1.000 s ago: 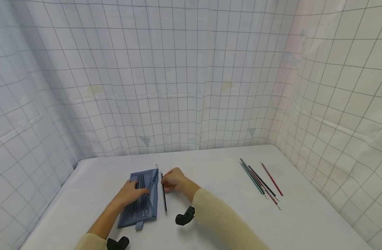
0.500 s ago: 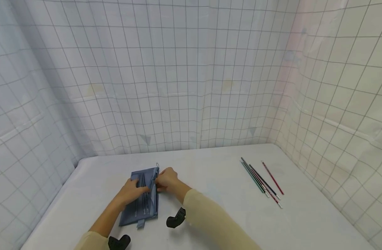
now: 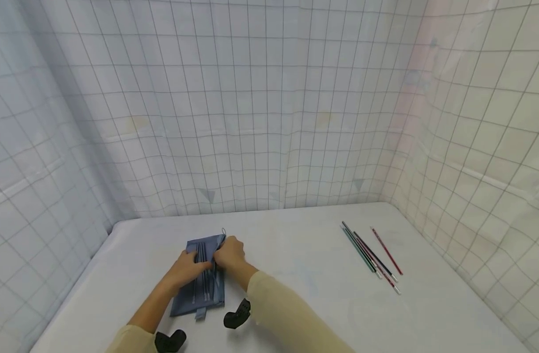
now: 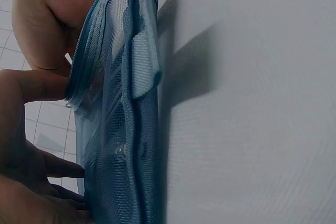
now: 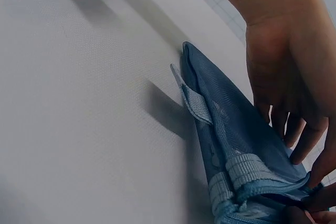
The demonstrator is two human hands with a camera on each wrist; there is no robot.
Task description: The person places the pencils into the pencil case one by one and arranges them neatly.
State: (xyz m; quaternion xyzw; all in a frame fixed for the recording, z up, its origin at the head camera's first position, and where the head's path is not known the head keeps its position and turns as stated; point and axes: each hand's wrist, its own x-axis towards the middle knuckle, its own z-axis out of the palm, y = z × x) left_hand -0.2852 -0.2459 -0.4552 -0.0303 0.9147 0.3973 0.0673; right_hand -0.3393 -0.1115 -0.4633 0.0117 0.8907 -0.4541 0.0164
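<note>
1. The pouch (image 3: 185,300) is flat, blue and oblong, of see-through mesh with ribbed trim, a curved zip and a short fabric tab (image 3: 200,314); it lies left of centre on the white table (image 3: 313,240)
2. Slim dark sticks (image 3: 206,283) show through its mesh
3. Far to the right lies a loose bunch of thin, straight pencils (image 3: 360,250), green, dark and red, with a red pencil (image 3: 386,251) apart beside it
4. The right hand's fingertips are hidden at the pouch's mouth; both sleeves are cut off by the frame
5. The left hand (image 3: 183,270) is spread, fingers pressing the mesh, thumb at the zip edge
6. The right hand (image 3: 228,254) bends its fingers at the pouch's right side; whether it grips anything, I cannot tell
</note>
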